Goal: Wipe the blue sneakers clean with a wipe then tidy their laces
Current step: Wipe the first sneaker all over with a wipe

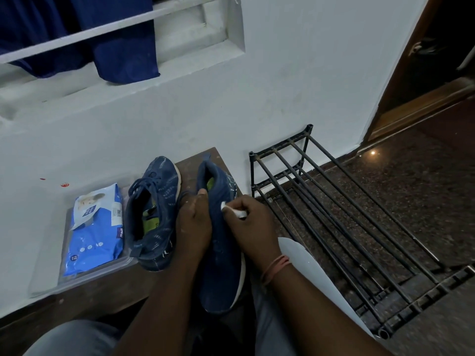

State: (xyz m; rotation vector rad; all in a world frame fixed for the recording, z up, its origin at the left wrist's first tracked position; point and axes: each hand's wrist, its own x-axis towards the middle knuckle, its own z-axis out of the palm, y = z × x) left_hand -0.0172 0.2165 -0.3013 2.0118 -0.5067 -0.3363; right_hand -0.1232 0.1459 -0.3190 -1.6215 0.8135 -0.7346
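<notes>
two blue knit sneakers sit on the brown wooden bench: one (154,209) idle, the other (221,242) gripped by the left hand (192,224) while the right hand (250,222) pinches a small white wipe (232,210) against it. loose grip could tip it floorward.

Dim, cool indoor light is falling evenly. A small lamp glare is showing on the polished floor (373,152). Wide-angle distortion is bending the shoe rack (334,214) bars; the lower edge is blurring.
</notes>
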